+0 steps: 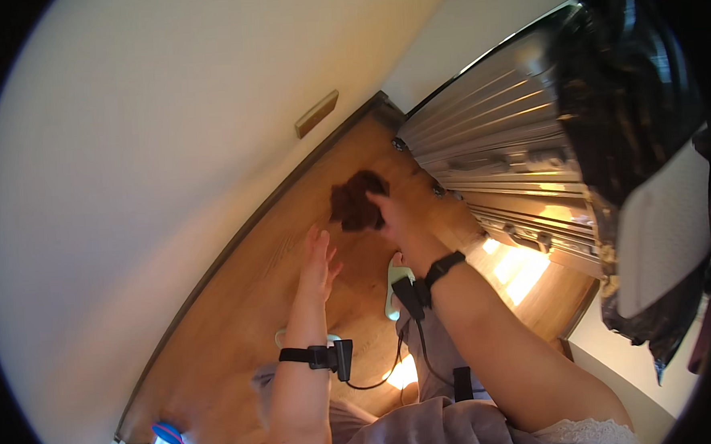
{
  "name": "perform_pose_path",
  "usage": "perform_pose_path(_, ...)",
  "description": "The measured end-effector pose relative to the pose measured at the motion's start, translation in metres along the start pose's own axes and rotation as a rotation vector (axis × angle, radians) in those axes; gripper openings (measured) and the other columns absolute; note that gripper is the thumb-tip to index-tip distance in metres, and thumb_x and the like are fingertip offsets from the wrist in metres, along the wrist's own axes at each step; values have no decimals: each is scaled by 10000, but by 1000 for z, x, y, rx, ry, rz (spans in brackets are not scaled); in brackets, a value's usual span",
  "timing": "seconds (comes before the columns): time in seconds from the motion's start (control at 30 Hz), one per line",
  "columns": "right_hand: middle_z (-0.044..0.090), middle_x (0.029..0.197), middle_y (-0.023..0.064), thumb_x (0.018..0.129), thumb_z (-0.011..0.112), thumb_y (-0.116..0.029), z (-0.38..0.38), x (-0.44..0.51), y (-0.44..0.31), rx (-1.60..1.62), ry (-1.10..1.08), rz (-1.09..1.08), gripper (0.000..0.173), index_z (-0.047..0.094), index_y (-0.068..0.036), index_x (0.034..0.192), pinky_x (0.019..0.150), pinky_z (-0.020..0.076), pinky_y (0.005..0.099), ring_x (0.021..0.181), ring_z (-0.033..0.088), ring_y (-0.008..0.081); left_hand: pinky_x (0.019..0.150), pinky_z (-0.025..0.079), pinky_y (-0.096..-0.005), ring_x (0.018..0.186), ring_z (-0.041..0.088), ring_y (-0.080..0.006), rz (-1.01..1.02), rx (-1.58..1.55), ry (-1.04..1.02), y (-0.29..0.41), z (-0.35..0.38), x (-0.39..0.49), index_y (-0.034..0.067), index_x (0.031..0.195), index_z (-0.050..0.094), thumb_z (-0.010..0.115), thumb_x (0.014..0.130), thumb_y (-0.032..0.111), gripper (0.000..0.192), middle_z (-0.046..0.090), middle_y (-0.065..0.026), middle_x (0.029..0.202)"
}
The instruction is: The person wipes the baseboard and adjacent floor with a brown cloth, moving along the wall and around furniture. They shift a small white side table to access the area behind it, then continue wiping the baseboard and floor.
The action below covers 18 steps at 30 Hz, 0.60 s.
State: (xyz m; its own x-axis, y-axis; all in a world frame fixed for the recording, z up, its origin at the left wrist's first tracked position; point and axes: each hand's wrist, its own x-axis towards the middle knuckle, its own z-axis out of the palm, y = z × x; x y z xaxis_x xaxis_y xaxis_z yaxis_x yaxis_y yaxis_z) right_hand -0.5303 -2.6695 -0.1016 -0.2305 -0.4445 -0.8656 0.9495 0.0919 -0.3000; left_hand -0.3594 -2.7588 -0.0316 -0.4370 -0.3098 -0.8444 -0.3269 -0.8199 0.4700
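Observation:
A dark brown bundle of soft cloth (357, 201) is in my right hand (391, 217), above the wooden floor. The thumb lies over the near side of the cloth, and the other fingers are hidden behind it. My left hand (321, 263) is held out a little nearer to me and to the left, with its fingers apart and nothing in them. Each forearm wears a black strap, and a small black device (343, 360) with a cable sits on the left one.
Ribbed silver suitcases (502, 136) stand on the right, with a black plastic bag (596, 101) and a white panel (663, 230) above. A pale wall (118, 174) with a brown plate (317, 113) runs along the left. My foot wears a light green slipper (393, 307). A blue object (168, 434) lies lower left.

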Motion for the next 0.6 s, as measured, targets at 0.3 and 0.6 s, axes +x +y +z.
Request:
perform_pose_path(0.3, 179, 1426, 173, 875, 531, -214, -21, 183, -116, -260, 534, -397, 740, 33, -104, 1412, 922, 410, 469, 1226, 334, 368, 746, 393, -311, 961, 531, -150, 4, 32, 74, -58, -69, 163, 185, 1189, 467, 531, 868, 318, 354, 542, -9, 1067)
perform_pose_path(0.6, 345, 1342, 172, 844, 505, -145, -36, 277, -171, -202, 211, -723, 559, 259, -27, 1331, 920, 390, 402, 1157, 421, 323, 739, 402, -304, 907, 540, -145, 60, -56, 267, -92, -110, 169, 153, 1100, 520, 518, 878, 293, 262, 574, -16, 992)
